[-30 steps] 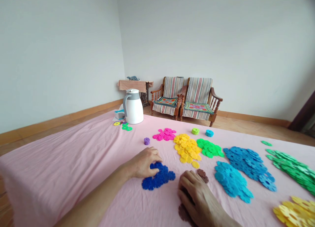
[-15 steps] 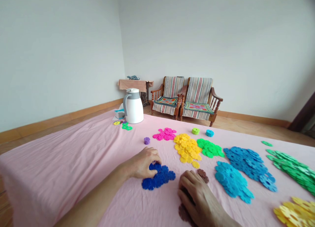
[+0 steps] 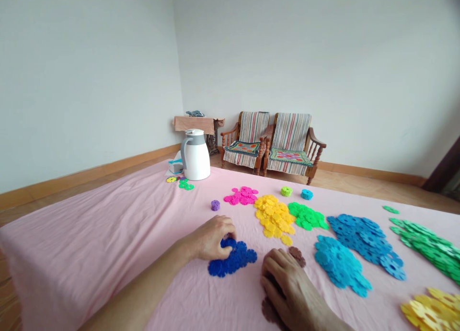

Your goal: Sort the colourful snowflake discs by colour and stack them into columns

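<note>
Two bare hands worked low over a pink sheet [image 3: 108,245] spread with plastic flower-shaped discs, each colour heaped on its own, which kept the shades from mixing. The left hand [image 3: 212,237] lay at the top edge of the dark blue heap [image 3: 233,260], its fingers [image 3: 228,236] curled down onto the discs. The grip looked closed up, but I could not tell whether it clamped a disc. The right hand [image 3: 287,285] rested palm down with its fingers bunched, and whatever lay beneath them was hidden, so its grip was just as hard to read. A brown cluster [image 3: 296,256] sat just beyond those fingers, and more brown discs [image 3: 269,309] showed beside the hand on the near side. Farther off lay a pink heap [image 3: 241,195], a yellow heap [image 3: 273,216] and a green heap [image 3: 307,216], with a lone purple disc [image 3: 215,205] set apart and a white jug [image 3: 196,158] at the far end.
</note>
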{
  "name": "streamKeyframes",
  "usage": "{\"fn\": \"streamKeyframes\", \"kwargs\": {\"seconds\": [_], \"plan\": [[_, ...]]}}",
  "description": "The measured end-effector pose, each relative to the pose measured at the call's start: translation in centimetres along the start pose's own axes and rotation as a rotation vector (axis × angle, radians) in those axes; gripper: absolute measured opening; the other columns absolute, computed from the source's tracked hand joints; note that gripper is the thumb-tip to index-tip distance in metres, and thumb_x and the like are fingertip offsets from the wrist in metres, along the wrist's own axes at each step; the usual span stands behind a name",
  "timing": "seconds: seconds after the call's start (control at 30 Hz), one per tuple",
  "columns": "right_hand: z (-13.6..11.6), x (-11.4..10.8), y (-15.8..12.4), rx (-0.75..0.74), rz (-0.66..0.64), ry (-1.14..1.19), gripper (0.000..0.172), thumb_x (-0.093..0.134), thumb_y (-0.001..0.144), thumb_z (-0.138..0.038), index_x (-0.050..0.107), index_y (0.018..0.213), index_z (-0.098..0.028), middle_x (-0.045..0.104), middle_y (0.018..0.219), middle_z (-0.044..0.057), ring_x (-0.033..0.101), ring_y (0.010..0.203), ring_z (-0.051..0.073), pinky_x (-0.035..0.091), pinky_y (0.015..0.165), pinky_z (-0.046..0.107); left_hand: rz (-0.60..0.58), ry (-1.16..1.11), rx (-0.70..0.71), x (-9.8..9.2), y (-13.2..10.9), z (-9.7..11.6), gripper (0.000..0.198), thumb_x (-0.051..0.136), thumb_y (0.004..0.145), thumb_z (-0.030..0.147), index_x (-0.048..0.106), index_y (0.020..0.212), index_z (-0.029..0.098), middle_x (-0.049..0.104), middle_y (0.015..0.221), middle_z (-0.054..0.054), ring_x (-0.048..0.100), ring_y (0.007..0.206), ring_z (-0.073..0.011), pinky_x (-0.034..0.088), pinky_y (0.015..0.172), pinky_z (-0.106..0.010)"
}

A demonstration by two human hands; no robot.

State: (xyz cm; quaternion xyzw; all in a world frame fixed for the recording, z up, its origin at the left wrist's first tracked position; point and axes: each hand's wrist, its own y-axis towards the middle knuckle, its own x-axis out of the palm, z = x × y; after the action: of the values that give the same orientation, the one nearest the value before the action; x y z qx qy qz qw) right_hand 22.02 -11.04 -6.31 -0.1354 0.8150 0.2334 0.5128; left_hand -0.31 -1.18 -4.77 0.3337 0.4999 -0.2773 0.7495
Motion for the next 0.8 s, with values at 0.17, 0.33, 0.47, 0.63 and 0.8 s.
{"fn": "streamKeyframes", "kwargs": {"seconds": [0.17,0.33,0.47,0.63,0.8], "plan": [[-0.1,0.1,0.1,0.003,0.001,-0.009,0.015,0.043,0.087,-0.018,0.049,0.072,-0.019,0.054,0.083,0.005,0.050,0.078,0.019,0.040,0.071,0.035,-0.007,-0.016,-0.005,0.1,0.1,-0.1,0.019,0.061,0.060,0.014,0.061,0.078,0.018,0.059,0.075,-0.001,0.052,0.076,-0.0164,0.040,0.074,-0.026],[0.2,0.2,0.0,-0.024,0.010,-0.006,0.016,0.041,0.088,-0.017,0.048,0.073,-0.019,0.054,0.082,0.004,0.050,0.077,0.018,0.040,0.070,0.034,0.014,-0.014,0.003,-0.3,0.0,-0.1,0.021,0.062,0.057,0.013,0.058,0.078,0.018,0.057,0.077,0.000,0.052,0.078,-0.0165,0.039,0.077,-0.027],[0.3,0.2,0.0,-0.042,0.026,-0.013,0.016,0.042,0.087,-0.017,0.047,0.073,-0.019,0.054,0.082,0.004,0.050,0.076,0.017,0.040,0.070,0.033,0.082,-0.050,-0.043,-1.4,-0.3,-0.8,0.019,0.060,0.060,0.012,0.057,0.078,0.017,0.056,0.078,0.000,0.051,0.074,-0.0147,0.040,0.076,-0.027],[0.2,0.2,0.0,-0.064,0.055,-0.018,0.015,0.043,0.087,-0.018,0.047,0.072,-0.019,0.054,0.081,0.004,0.051,0.075,0.017,0.041,0.068,0.031,0.170,-0.060,-0.116,-2.5,-0.7,-2.5,0.018,0.058,0.063,0.012,0.058,0.079,0.017,0.054,0.078,0.000,0.051,0.074,-0.0141,0.041,0.070,-0.024],[0.2,0.2,0.0,-0.077,0.076,-0.025,0.016,0.042,0.086,-0.016,0.048,0.071,-0.019,0.055,0.079,0.003,0.051,0.073,0.016,0.040,0.067,0.030,0.156,-0.059,-0.122,-2.2,-0.7,-3.0,0.019,0.058,0.063,0.011,0.060,0.081,0.017,0.055,0.079,-0.001,0.051,0.074,-0.0138,0.042,0.070,-0.024]]}}
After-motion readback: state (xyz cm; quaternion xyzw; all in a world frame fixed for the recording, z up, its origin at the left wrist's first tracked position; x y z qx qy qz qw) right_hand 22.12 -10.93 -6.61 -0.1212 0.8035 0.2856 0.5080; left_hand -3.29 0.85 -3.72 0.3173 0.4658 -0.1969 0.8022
